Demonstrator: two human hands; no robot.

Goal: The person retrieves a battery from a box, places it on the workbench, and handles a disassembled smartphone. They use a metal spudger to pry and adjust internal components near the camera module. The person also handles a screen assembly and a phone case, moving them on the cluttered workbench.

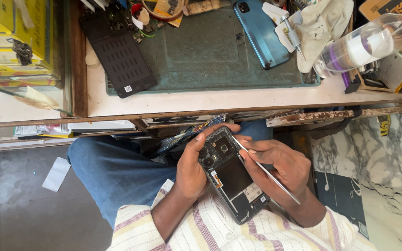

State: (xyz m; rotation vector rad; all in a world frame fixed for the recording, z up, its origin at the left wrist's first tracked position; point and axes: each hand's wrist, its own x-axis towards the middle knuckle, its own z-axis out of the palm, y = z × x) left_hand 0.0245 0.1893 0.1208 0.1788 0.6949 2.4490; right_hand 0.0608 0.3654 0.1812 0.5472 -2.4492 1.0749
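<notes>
Two hands work over our lap: the left hand (192,168) grips the opened black phone (232,174), the right hand (282,167) pinches thin metal tweezers (266,170), whose tip may slip and scratch the exposed board.

Hidden and cut-off parts

The left hand (192,168) covers the opened phone's (232,174) left edge; the clear bottle (366,44) runs off the right edge; clutter at the bench's (210,100) back is cropped.
</notes>
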